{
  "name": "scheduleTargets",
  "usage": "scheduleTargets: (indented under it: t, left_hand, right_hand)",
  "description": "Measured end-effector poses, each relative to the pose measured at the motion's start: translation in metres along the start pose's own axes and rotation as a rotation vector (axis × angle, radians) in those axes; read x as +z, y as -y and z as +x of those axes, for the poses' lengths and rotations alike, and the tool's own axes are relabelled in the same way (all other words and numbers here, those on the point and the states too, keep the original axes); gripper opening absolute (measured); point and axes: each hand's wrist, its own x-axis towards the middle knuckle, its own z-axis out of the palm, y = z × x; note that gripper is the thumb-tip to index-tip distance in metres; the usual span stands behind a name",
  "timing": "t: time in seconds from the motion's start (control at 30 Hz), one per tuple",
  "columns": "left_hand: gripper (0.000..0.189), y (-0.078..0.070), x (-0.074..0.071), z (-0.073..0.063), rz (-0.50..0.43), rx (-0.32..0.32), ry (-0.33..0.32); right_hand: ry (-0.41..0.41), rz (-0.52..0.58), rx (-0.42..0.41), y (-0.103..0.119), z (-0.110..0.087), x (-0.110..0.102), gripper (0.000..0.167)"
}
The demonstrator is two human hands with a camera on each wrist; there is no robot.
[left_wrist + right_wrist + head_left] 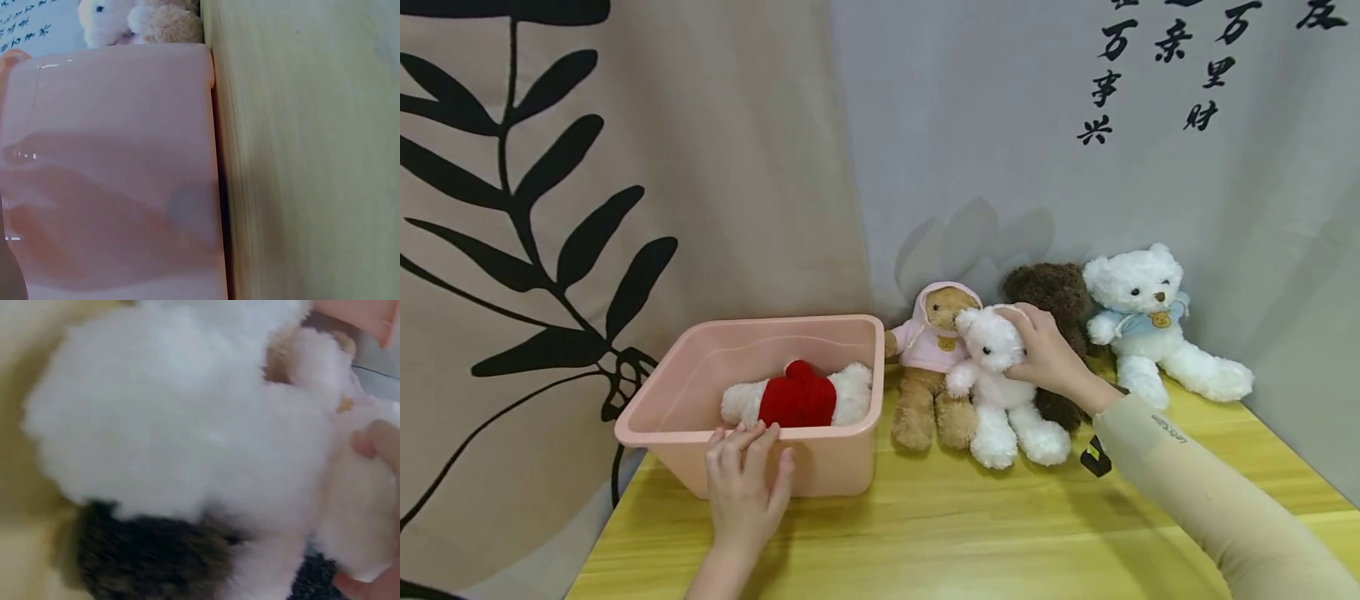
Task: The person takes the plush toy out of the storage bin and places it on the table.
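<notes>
My right hand [1041, 346] grips a small white teddy bear [996, 342] by its head, thumb at its face and fingers over the top. In the right wrist view, its fluffy white fur [144, 419] fills much of the picture, with the thumb and a finger at the right edge. My left hand [745, 475] rests its fingertips on the near rim of a pink tub [835, 462], the thumb spread to the side. Inside the tub lies a white plush toy in a red top [797, 400]. The tub's smooth wall [112, 125] fills the left of the left wrist view.
Behind the gripped bear sit a tan bear in a pink hoodie [925, 358] and a dark brown plush [1052, 292]. A white bear in blue [1146, 317] sits to their right. The wooden table [970, 533] backs onto a printed curtain [760, 167].
</notes>
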Motion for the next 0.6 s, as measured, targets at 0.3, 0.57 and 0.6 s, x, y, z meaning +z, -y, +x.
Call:
scheduleTargets:
  t: [0.3,0.57,0.6]
  left_hand:
    - [0.039,0.001,0.0,0.001,0.007,-0.003,0.006]
    - [0.04,0.002,0.0,0.0,0.003,0.001,0.011]
    - [0.04,0.002,0.0,0.0,0.003,0.001,0.011]
  right_hand:
    - [0.081,-0.012,0.143,0.003,0.003,-0.016,0.097]
    - [0.066,-0.014,0.123,0.003,0.003,-0.019,0.094]
    - [0.064,-0.008,0.12,0.003,0.003,-0.019,0.093]
